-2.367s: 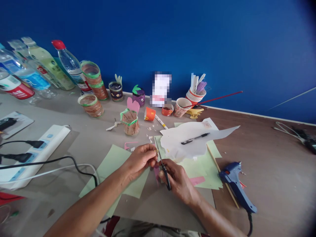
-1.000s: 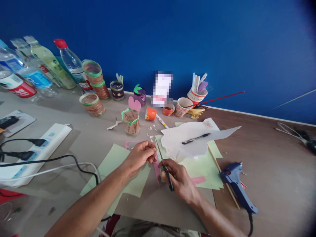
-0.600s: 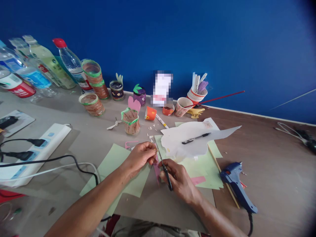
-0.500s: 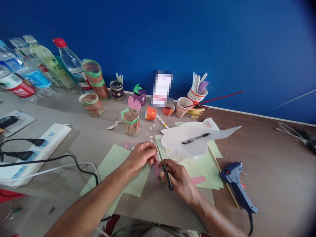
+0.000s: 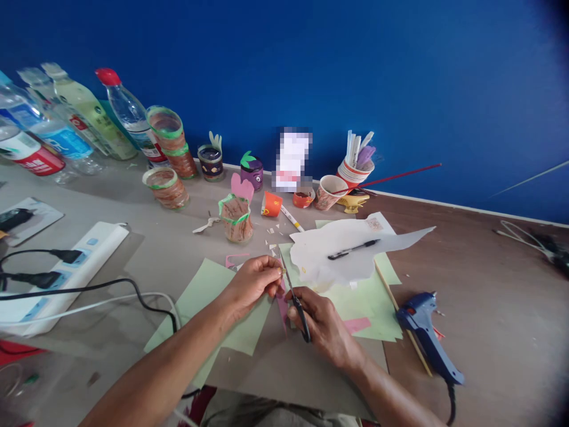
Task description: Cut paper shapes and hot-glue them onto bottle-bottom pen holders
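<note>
My right hand is closed around the black handles of a pair of scissors, whose blades point away from me. The blades run right beside the fingertips of my left hand. That hand is pinched, and a tiny yellowish piece shows at its fingertips; most of it is hidden by the fingers. Below both hands lies a pink paper strip, partly covered by them. Sheets of pale green paper spread under and around my left forearm.
A blue glue gun and a thin wooden stick lie at right. White paper carries a black pen. Behind stand a decorated jar and paper cups. At left are a power strip, cables and several bottles.
</note>
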Available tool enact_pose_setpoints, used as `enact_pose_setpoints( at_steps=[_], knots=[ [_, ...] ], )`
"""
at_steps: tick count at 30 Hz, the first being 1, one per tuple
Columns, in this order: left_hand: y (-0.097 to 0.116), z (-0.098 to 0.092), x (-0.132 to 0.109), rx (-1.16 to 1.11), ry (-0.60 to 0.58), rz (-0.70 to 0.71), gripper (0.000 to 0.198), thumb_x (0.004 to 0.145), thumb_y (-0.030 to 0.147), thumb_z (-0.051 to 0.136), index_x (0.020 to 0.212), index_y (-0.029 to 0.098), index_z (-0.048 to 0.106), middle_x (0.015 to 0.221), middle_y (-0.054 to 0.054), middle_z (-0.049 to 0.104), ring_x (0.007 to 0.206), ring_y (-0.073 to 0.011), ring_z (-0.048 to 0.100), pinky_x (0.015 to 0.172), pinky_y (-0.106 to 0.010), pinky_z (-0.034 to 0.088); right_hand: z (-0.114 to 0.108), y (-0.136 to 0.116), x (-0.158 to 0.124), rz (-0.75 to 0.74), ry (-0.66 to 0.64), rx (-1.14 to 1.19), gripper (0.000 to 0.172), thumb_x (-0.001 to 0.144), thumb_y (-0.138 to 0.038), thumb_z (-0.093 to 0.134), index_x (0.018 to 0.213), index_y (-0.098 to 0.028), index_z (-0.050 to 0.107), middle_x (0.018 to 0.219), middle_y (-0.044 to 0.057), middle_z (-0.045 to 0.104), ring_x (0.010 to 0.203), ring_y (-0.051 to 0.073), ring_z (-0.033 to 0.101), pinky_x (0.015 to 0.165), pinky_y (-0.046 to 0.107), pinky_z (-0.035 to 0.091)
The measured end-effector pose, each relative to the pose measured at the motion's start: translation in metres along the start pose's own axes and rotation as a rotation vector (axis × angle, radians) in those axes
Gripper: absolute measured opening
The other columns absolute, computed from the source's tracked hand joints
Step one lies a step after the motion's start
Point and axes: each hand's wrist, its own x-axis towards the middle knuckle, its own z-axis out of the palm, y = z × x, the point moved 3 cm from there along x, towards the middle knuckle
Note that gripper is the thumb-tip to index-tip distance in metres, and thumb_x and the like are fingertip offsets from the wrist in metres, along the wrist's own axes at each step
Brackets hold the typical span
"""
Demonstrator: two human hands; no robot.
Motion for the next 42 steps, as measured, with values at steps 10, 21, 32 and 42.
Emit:
enact_pose_setpoints(
  at_steps=[10, 21, 32, 42],
  knots=[
    [-0.0007, -0.0033, 0.0011, 0.026, 0.027, 0.053, 0.011, 0.065, 0.021, 0.061, 0.072, 0.016, 0.056, 0.051, 0.005, 0.052, 0.046, -0.0084, 0.049, 0.053, -0.023, 0.038, -0.0009, 0.0003, 0.0008, -0.001, 0.001, -0.039, 0.029, 0.088, -0.044, 0.052, 0.091, -0.015, 0.058, 0.061, -0.004, 0.044, 0.055, 0.01, 0.035, 0.05, 0.022, 0.031],
    [0.0027, -0.0034, 0.0001, 0.082, 0.075, 0.212, 0.031, 0.074, 0.026, 0.062, 0.1, 0.018, 0.047, 0.061, 0.007, 0.055, 0.049, -0.0087, 0.05, 0.054, -0.024, 0.039, -0.0001, -0.0018, 0.0005, 0.001, -0.011, -0.061, 0.033, 0.09, -0.047, 0.049, 0.089, -0.015, 0.056, 0.062, -0.003, 0.046, 0.055, 0.011, 0.036, 0.05, 0.023, 0.03],
    [0.0019, -0.0036, 0.0002, 0.144, 0.076, 0.244, 0.031, 0.08, 0.025, 0.055, 0.107, 0.017, 0.044, 0.061, 0.007, 0.053, 0.051, -0.0086, 0.05, 0.054, -0.023, 0.04, 0.001, 0.0053, 0.0009, -0.003, 0.007, -0.071, 0.024, 0.09, -0.038, 0.049, 0.09, -0.016, 0.057, 0.063, -0.002, 0.05, 0.057, 0.011, 0.04, 0.052, 0.022, 0.033],
    [0.0031, -0.0041, -0.0001, 0.071, 0.088, 0.218, 0.024, 0.079, 0.024, 0.058, 0.101, 0.016, 0.051, 0.058, 0.007, 0.054, 0.049, -0.0083, 0.05, 0.055, -0.023, 0.042, 0.0008, 0.0052, -0.0008, 0.009, 0.059, 0.19, 0.035, 0.086, -0.05, 0.052, 0.096, -0.016, 0.053, 0.059, -0.006, 0.038, 0.054, 0.01, 0.033, 0.05, 0.023, 0.028]
  ],
)
